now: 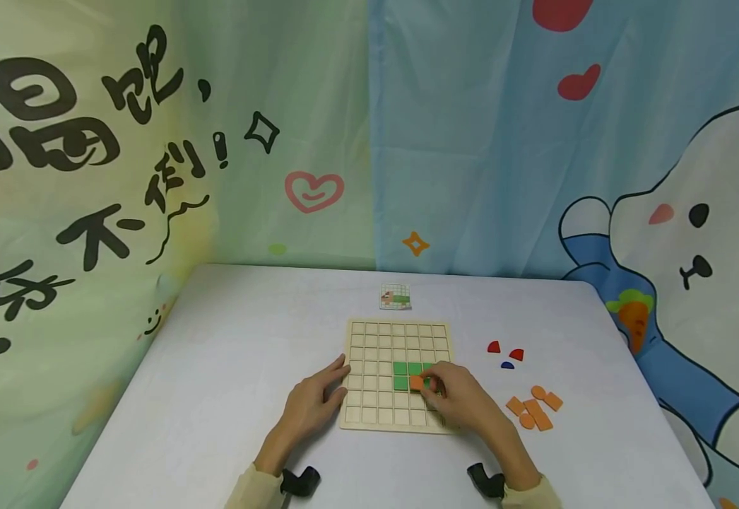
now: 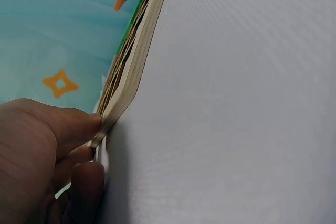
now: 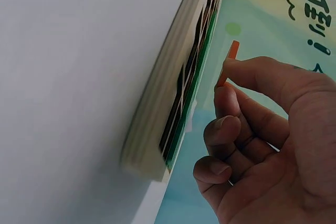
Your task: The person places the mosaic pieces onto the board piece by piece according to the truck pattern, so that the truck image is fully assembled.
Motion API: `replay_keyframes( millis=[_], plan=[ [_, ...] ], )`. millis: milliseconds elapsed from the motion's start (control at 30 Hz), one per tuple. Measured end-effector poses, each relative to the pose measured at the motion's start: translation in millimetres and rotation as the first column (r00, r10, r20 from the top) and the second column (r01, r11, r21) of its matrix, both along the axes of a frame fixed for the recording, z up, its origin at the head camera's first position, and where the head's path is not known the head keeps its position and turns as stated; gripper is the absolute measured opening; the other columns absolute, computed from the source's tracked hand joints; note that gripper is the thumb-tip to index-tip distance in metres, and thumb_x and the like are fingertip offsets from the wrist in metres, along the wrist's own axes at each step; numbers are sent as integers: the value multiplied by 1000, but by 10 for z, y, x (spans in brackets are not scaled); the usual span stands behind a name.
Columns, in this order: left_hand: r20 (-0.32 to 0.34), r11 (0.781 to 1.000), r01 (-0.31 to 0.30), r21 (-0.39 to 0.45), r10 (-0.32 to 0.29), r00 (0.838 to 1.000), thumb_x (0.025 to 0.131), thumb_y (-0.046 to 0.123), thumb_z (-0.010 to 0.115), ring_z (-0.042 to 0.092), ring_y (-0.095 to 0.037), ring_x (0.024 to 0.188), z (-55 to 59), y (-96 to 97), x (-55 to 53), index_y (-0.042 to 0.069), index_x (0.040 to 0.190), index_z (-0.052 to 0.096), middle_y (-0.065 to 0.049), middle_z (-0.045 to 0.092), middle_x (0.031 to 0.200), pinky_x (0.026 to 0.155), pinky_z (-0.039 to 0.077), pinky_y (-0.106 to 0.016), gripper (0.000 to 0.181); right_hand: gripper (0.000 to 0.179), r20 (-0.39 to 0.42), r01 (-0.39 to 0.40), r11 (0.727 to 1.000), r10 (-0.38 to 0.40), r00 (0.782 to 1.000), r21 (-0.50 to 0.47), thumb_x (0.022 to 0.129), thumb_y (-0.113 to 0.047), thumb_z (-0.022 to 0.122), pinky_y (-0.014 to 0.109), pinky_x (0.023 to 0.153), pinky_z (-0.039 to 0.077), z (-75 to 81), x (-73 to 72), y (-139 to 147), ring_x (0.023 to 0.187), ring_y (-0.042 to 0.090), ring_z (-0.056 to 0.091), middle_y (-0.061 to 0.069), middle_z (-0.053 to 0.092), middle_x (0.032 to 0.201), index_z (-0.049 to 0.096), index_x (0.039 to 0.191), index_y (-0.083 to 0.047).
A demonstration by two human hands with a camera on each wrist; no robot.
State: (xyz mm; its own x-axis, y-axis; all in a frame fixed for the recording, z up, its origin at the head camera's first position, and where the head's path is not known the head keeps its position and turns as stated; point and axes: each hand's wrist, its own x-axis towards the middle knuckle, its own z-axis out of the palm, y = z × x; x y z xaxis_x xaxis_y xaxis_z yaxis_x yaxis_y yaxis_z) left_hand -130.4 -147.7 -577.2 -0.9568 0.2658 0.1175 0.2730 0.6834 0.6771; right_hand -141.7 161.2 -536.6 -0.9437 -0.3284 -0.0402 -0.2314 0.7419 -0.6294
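A pale wooden grid board [image 1: 369,410] lies on the table, with green square tiles [image 1: 400,383] in several of its cells at the middle right. My right hand [image 1: 461,396] pinches a thin orange tile [image 1: 416,382] between thumb and forefinger, just above the board. In the right wrist view the orange tile [image 3: 234,51] stands tilted, and the other fingers curl loosely below it. My left hand [image 1: 311,403] rests at the board's left edge. Its thumb [image 2: 79,124] touches the wooden rim [image 2: 137,72] in the left wrist view.
Right of the board lie several loose orange pieces [image 1: 538,413], round and rectangular. Two red pieces [image 1: 516,354] and a blue half-round piece [image 1: 507,365] lie farther back. A small picture card [image 1: 395,297] sits behind the board. Printed curtains [image 1: 458,177] hang behind the table.
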Motion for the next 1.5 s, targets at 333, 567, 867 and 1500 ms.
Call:
replay_keyframes(
  millis=[333, 567, 867, 1500],
  plan=[
    [11, 1000, -9, 11, 9, 1000, 99, 14, 71, 36, 4, 52, -4, 12, 6, 10, 145, 66, -4, 57, 159, 55, 33, -19, 46, 19, -17, -33, 999, 33, 999, 16, 93, -12, 78, 23, 70, 43, -23, -31, -140, 76, 7, 50, -9, 58, 83, 76, 112, -8],
    [9, 1000, -3, 30, 2, 1000, 99, 13, 71, 36, 4, 51, -1, 10, 11, 8, 144, 66, -6, 58, 158, 54, 33, -19, 45, 21, -4, -20, 999, 21, 1000, 26, 93, -14, 79, 24, 69, 43, -14, -22, -213, 78, 9, 52, -8, 57, 83, 76, 113, -8],
    [19, 1000, -2, 19, 2, 1000, 99, 12, 71, 38, 4, 52, 18, 14, 16, 8, 143, 67, -6, 58, 158, 55, 34, -19, 45, 16, -45, -67, 997, 68, 997, 32, 93, -13, 79, 23, 68, 43, -9, -39, -288, 75, 7, 50, -8, 56, 80, 76, 108, -8],
    [11, 999, -6, 41, 6, 1000, 98, 12, 73, 41, 5, 55, 8, 14, 8, 7, 142, 67, -8, 58, 159, 57, 37, -19, 45, 18, -33, -98, 992, 101, 994, 76, 95, -15, 78, 25, 71, 43, 2, -87, -453, 74, 7, 49, -8, 55, 79, 75, 112, -8]
  ],
)
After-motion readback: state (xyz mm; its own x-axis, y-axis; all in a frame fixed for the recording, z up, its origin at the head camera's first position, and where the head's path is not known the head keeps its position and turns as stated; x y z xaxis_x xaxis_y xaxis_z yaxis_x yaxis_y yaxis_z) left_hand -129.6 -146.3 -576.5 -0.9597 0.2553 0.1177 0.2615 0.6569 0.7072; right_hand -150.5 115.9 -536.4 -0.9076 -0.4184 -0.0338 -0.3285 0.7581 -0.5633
